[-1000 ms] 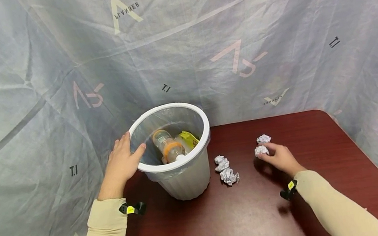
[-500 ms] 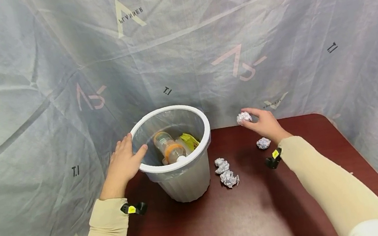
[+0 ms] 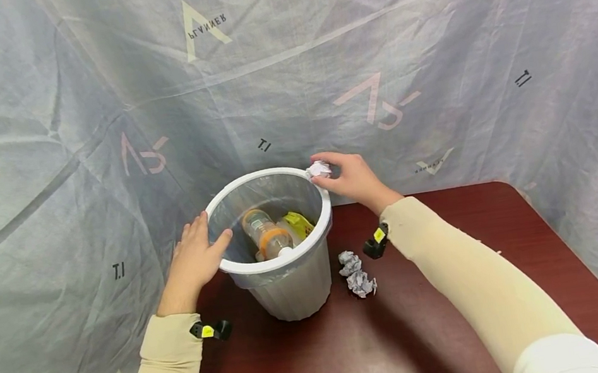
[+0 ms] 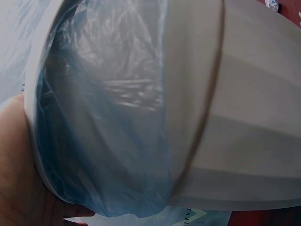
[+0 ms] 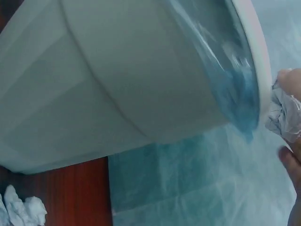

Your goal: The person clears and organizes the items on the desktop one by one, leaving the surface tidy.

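Observation:
A trash bin (image 3: 293,289) with a white rim and a clear bluish liner stands on the table. My left hand (image 3: 194,258) rests on the left of its rim, fingers straight and thumb reaching over the opening. At the rim's far right, my right hand (image 3: 352,176) pinches a crumpled paper ball (image 3: 318,170) between thumb and fingers. In the right wrist view this ball (image 5: 283,110) overlaps the outer side of the rim. Inside the bin lie a plastic bottle (image 3: 268,232) with orange bands and a yellow wrapper (image 3: 298,223).
More crumpled paper (image 3: 359,281) lies on the dark red table (image 3: 312,363) just right of the bin. A grey printed cloth (image 3: 283,74) hangs close behind and beside the table. The right forearm (image 3: 454,273) stretches across the table's right part.
My right hand has lifted a paper ball from the table and carried it left to the bin's rim. The other ball at right is now hidden behind the forearm. My left hand stays put.

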A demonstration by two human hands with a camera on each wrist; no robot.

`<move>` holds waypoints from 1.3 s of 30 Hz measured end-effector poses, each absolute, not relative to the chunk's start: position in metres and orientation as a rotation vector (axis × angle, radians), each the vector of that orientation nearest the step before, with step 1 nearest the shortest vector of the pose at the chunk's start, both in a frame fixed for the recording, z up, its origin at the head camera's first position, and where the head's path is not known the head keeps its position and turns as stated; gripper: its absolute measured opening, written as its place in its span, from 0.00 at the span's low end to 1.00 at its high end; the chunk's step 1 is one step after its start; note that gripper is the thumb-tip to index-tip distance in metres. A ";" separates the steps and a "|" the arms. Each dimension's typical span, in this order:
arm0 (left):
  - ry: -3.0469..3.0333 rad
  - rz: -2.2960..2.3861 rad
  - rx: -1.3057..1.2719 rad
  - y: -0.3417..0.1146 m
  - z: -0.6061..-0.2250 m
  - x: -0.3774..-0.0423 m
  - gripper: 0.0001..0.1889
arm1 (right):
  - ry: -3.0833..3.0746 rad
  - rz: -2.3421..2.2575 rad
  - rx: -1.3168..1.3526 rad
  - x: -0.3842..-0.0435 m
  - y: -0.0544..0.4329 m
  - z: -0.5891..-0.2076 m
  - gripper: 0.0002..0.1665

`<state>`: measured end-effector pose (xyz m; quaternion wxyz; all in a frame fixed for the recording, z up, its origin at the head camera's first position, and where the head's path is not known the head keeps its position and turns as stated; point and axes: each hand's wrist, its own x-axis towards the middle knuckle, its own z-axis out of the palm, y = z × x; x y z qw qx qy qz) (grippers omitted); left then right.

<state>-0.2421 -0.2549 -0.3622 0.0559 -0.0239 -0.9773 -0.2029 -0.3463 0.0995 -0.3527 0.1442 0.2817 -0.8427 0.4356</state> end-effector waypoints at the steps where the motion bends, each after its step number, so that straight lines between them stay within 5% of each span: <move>1: -2.967 -0.616 -0.072 -0.255 -0.362 -0.242 0.47 | -2.432 1.245 0.826 -0.345 0.095 -0.350 0.26; 7: -2.968 -0.616 -0.067 -0.255 -0.362 -0.242 0.47 | -2.471 1.251 0.847 -0.340 0.076 -0.343 0.28; 15: -2.966 -0.616 -0.073 -0.256 -0.362 -0.243 0.47 | -2.532 1.282 0.897 -0.336 0.072 -0.340 0.46; 21: -2.958 -0.618 -0.071 -0.256 -0.361 -0.243 0.47 | -2.460 1.342 0.887 -0.339 0.085 -0.343 0.45; 39: -2.960 -0.644 -0.073 -0.257 -0.364 -0.246 0.47 | -2.541 1.338 0.460 -0.377 0.210 -0.402 0.46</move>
